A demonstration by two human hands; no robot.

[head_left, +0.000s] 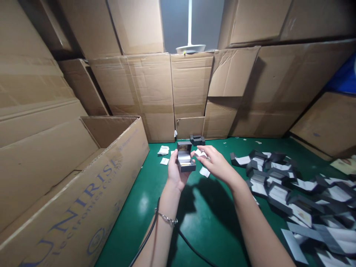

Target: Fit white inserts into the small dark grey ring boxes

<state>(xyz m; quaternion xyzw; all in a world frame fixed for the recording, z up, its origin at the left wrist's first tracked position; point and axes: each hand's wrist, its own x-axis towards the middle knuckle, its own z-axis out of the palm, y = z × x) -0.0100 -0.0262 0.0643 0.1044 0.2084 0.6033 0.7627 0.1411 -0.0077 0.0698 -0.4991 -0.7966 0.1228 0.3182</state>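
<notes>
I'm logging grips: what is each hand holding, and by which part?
The left hand holds the open box by its left side. The right hand holds a white piece; by which part is unclear.

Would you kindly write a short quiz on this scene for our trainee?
1. Short answer: What colour is the material in the fingers of the right hand?
2. True or false: The bracelet is on the right wrist.
3. Multiple choice: The open box sits in the:
A) carton
B) left hand
C) right hand

Key:
1. White.
2. False; the bracelet is on the left wrist.
3. B.
</notes>
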